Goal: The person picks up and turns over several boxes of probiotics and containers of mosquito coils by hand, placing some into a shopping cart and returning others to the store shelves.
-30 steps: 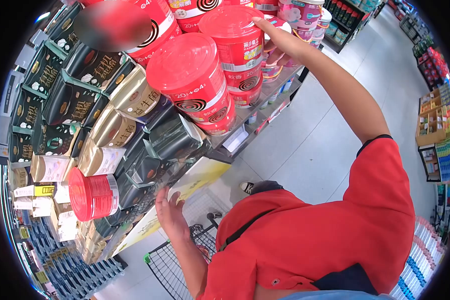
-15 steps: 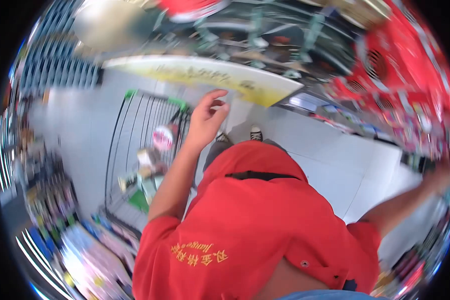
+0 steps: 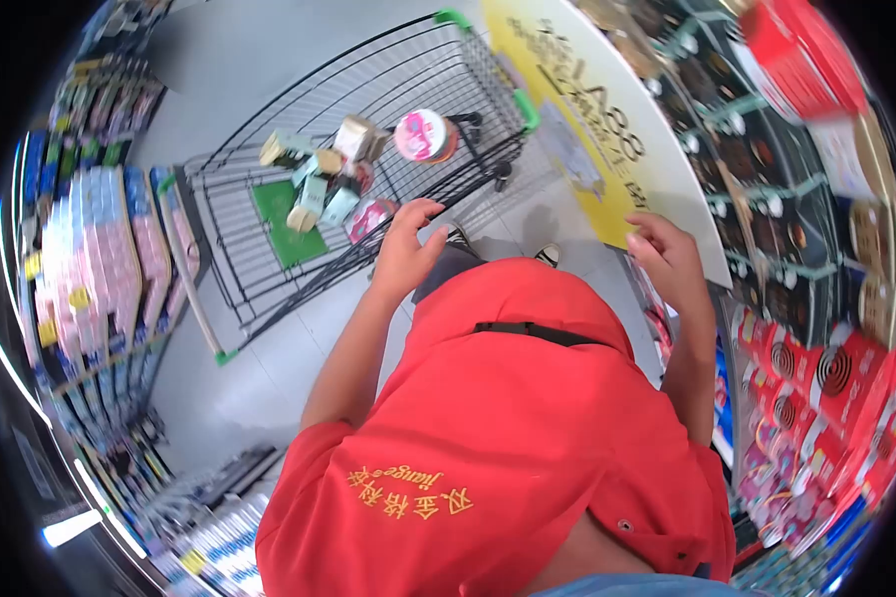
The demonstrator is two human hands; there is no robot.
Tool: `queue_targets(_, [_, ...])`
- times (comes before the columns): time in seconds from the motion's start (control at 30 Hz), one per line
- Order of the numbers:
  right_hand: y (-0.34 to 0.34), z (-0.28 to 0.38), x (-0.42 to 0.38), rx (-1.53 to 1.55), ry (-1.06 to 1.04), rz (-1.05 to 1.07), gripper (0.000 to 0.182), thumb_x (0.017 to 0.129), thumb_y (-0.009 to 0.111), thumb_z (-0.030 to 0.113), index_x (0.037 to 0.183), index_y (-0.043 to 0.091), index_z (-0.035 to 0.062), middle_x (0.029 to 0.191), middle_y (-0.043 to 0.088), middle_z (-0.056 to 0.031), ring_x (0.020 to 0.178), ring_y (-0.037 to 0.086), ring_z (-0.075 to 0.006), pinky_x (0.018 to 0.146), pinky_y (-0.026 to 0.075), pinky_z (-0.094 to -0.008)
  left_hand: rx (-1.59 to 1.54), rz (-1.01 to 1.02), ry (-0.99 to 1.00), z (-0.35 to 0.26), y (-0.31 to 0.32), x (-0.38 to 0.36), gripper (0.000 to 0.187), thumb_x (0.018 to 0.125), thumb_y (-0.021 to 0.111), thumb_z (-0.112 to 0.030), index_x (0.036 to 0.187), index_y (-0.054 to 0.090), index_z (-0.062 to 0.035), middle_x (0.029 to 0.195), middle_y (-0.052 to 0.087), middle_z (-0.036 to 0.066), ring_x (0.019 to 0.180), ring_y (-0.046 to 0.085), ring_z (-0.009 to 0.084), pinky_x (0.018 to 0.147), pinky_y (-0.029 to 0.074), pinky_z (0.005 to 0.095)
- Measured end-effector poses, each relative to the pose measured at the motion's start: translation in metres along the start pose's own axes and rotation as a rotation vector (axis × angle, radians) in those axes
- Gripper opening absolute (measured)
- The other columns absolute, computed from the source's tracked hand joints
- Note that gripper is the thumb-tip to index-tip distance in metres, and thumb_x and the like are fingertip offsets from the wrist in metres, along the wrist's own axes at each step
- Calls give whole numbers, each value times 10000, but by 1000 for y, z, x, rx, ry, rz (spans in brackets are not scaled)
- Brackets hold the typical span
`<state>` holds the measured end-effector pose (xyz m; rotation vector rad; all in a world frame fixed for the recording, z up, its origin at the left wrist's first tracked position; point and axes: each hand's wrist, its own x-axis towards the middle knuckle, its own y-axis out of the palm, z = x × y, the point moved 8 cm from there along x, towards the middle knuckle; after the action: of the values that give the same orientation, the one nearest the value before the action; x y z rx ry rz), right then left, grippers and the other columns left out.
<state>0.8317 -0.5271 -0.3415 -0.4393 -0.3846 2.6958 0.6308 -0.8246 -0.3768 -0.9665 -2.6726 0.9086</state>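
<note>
My left hand (image 3: pixel 411 251) is raised beside the near side of a black wire shopping cart (image 3: pixel 269 308). Its fingers are loosely bent, with a gap to the thumb and nothing held. Over by the yellow and white sign board (image 3: pixel 607 129), my right hand (image 3: pixel 664 257) hangs with fingers half curled and apart, also empty. Inside the cart are several small boxes (image 3: pixel 358 137), a round tub with a pink and white lid (image 3: pixel 421 135) and a pink package (image 3: pixel 370 219). A green panel (image 3: pixel 287 227) shows on the cart.
Shelves with pink packs (image 3: pixel 100 259) line the left. Black packages with pale green straps (image 3: pixel 767 189) are stacked at the upper right, above red packages (image 3: pixel 826 368) with spiral patterns. Tiled floor (image 3: pixel 299 348) shows around the cart.
The view has turned, and the cart and sign board appear at new angles. My right hand has come in from the far right toward the board. My left hand stays raised and empty.
</note>
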Motion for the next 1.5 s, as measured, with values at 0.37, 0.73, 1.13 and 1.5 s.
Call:
queue_targets(0.37, [237,40,178,-327,-313,209,313,898,654,236,1120,659,15,884,707,-132,794,668,-271,743,518,-366,142,-272,-370,184,-185,-57,332,844,686,-121,1153,625,-19,1198,608,175,1143,568,334,941,481,378])
queue_targets(0.73, [312,-18,235,-913,153,94,376,935,494,415,966,717,114,859,716,-147,833,685,-356,768,509,-499,301,11,-421,338,-192,13,437,817,676,-262,1164,643,2,1170,639,235,1104,595,404,970,465,428])
queue_targets(1.13, [307,-19,236,-1015,232,-60,291,907,529,358,866,701,126,759,695,-143,722,674,-360,648,515,-470,-225,15,-1337,479,-5,7,1520,522,855,-625,1496,-108,35,1546,69,318,1432,235,422,1156,284,446])
queue_targets(1.5, [307,-18,235,-1000,212,-111,268,895,559,364,833,701,146,710,680,-117,677,662,-340,619,506,-459,-62,-169,-1663,449,-13,6,1552,531,793,-733,1513,-175,-18,1573,-34,310,1434,192,484,1142,272,544])
